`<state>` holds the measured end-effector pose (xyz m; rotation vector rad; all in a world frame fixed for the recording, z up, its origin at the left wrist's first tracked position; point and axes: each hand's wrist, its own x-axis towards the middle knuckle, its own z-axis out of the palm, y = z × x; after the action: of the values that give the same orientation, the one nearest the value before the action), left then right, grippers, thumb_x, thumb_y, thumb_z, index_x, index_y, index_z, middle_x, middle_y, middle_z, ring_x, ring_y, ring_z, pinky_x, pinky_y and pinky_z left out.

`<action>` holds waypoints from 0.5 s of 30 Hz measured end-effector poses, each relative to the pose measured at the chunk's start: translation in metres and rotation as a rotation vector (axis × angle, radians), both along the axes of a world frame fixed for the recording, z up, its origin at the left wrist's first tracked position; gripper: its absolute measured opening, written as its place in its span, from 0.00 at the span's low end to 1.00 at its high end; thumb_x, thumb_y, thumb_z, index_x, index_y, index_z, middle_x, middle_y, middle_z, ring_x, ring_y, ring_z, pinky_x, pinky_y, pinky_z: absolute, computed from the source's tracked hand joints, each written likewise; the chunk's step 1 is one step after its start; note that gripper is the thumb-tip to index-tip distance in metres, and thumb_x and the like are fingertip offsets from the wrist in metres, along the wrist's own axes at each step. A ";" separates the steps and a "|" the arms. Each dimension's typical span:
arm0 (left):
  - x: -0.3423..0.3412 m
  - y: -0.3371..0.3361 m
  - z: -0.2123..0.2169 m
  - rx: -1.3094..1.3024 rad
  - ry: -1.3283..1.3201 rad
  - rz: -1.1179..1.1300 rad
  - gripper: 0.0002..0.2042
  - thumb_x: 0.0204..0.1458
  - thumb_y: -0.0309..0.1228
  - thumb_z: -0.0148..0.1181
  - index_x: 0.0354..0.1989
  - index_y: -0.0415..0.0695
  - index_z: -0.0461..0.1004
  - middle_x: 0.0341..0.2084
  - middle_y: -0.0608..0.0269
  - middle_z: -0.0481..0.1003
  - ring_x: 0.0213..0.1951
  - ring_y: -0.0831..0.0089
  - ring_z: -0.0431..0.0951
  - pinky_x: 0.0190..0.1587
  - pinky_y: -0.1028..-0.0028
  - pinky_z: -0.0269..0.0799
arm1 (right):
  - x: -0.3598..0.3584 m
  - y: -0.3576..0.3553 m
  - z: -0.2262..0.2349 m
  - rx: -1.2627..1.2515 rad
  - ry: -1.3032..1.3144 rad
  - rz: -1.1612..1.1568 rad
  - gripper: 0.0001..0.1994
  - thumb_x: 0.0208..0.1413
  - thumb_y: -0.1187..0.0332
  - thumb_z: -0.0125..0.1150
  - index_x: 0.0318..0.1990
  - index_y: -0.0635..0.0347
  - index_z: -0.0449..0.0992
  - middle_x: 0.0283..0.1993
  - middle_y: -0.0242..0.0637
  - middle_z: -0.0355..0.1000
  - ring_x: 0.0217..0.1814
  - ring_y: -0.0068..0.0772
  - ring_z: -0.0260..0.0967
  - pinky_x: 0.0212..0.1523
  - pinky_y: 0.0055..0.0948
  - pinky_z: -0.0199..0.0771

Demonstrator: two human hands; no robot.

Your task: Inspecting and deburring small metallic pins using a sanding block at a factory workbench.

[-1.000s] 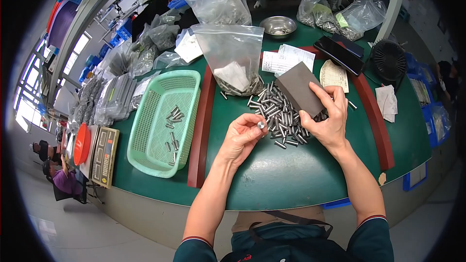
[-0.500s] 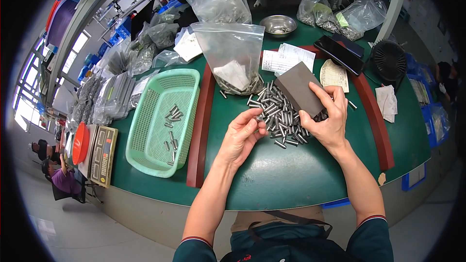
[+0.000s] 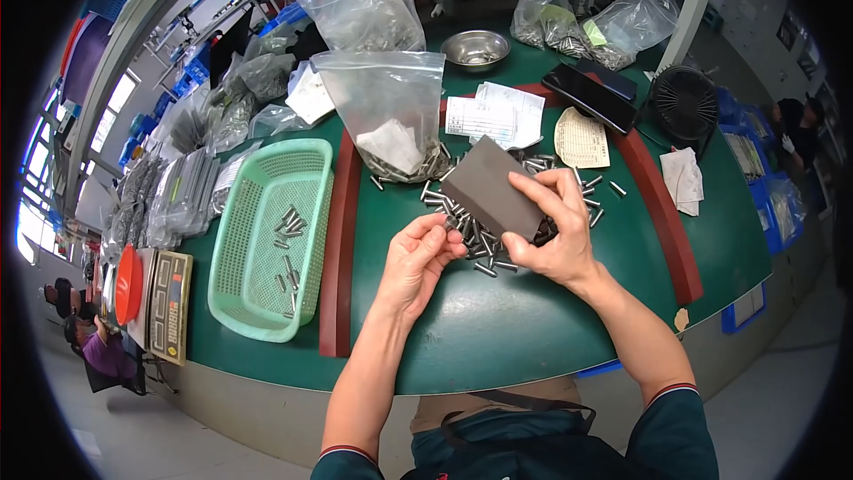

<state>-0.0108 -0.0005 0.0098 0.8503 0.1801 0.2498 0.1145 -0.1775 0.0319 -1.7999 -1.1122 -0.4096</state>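
Observation:
My right hand (image 3: 558, 229) grips a dark grey-brown rectangular block (image 3: 493, 188), tilted above a pile of short metal pins (image 3: 484, 251). Its fingers lie along the block's top face and the thumb presses the near edge. Just left of the block, my left hand (image 3: 416, 262) pinches a small metal pin (image 3: 451, 224) between thumb and fingertips; most of that pin is hidden. Part of the pile is covered by the block, with pins showing on both sides of it. To the left, a light green plastic basket (image 3: 216, 289) holds several pins.
Red-brown rails (image 3: 338, 258) border the work area on the green table (image 3: 498, 338). Behind the pile stand a clear bag of pins (image 3: 382, 116), papers (image 3: 498, 116) and a metal bowl (image 3: 476, 52). A phone (image 3: 588, 98) and black fan (image 3: 682, 102) lie right; a scale (image 3: 171, 307) sits left.
The view has shifted, moving the scene left. My right hand has brought the block left and nearer, towards my left hand, uncovering pins on the pile's right side.

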 end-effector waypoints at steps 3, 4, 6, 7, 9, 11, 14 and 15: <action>0.004 -0.008 0.000 0.071 0.029 0.028 0.10 0.53 0.26 0.57 0.44 0.39 0.71 0.36 0.59 0.75 0.37 0.71 0.76 0.41 0.73 0.73 | -0.010 -0.004 0.001 0.012 -0.054 0.138 0.34 0.25 0.61 0.66 0.49 0.62 0.74 0.41 0.44 0.64 0.40 0.41 0.64 0.43 0.34 0.67; 0.011 -0.020 0.004 0.156 0.094 0.098 0.11 0.53 0.26 0.56 0.45 0.39 0.71 0.37 0.59 0.75 0.39 0.71 0.76 0.43 0.72 0.73 | -0.013 -0.007 -0.001 0.000 -0.064 0.165 0.34 0.25 0.60 0.67 0.49 0.59 0.75 0.41 0.43 0.65 0.41 0.40 0.64 0.43 0.35 0.66; 0.007 -0.024 0.004 0.023 0.219 0.156 0.14 0.55 0.30 0.54 0.48 0.38 0.69 0.39 0.60 0.75 0.43 0.70 0.75 0.46 0.71 0.72 | -0.022 -0.004 0.002 0.034 -0.045 0.241 0.33 0.24 0.59 0.68 0.48 0.55 0.76 0.41 0.41 0.66 0.41 0.38 0.64 0.44 0.34 0.62; 0.006 -0.024 0.004 0.059 0.205 0.183 0.13 0.54 0.27 0.55 0.47 0.38 0.69 0.40 0.60 0.74 0.41 0.70 0.75 0.44 0.72 0.72 | -0.024 0.000 0.003 0.028 -0.015 0.227 0.33 0.25 0.60 0.69 0.49 0.54 0.76 0.41 0.41 0.66 0.41 0.38 0.64 0.45 0.34 0.61; -0.004 -0.004 -0.002 0.373 0.079 -0.032 0.07 0.52 0.20 0.56 0.40 0.37 0.73 0.29 0.59 0.76 0.31 0.73 0.76 0.37 0.77 0.72 | -0.019 0.008 -0.002 0.053 0.027 0.081 0.33 0.27 0.62 0.68 0.50 0.57 0.74 0.41 0.42 0.65 0.42 0.39 0.63 0.44 0.35 0.59; 0.001 -0.011 0.004 0.312 0.068 -0.001 0.04 0.53 0.21 0.56 0.36 0.36 0.73 0.25 0.60 0.75 0.27 0.74 0.74 0.34 0.78 0.71 | -0.009 0.003 -0.001 0.050 -0.035 -0.030 0.34 0.25 0.62 0.69 0.50 0.59 0.74 0.41 0.42 0.65 0.42 0.40 0.64 0.44 0.35 0.59; 0.005 -0.026 0.009 0.206 0.125 0.177 0.14 0.51 0.29 0.61 0.44 0.40 0.69 0.38 0.61 0.73 0.37 0.72 0.75 0.40 0.74 0.73 | -0.025 -0.003 0.005 0.110 -0.092 0.184 0.35 0.25 0.57 0.69 0.50 0.55 0.75 0.41 0.40 0.67 0.41 0.38 0.65 0.44 0.36 0.59; 0.004 -0.022 0.002 0.164 0.152 0.122 0.17 0.51 0.31 0.62 0.46 0.40 0.67 0.40 0.61 0.72 0.39 0.72 0.75 0.41 0.73 0.73 | -0.029 -0.002 0.004 0.107 -0.113 0.238 0.35 0.26 0.57 0.69 0.51 0.54 0.74 0.41 0.39 0.66 0.41 0.37 0.64 0.44 0.35 0.58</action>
<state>-0.0068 -0.0225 0.0117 1.0233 0.3577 0.3177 0.0853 -0.1790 0.0359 -1.5452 -1.3407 -0.4229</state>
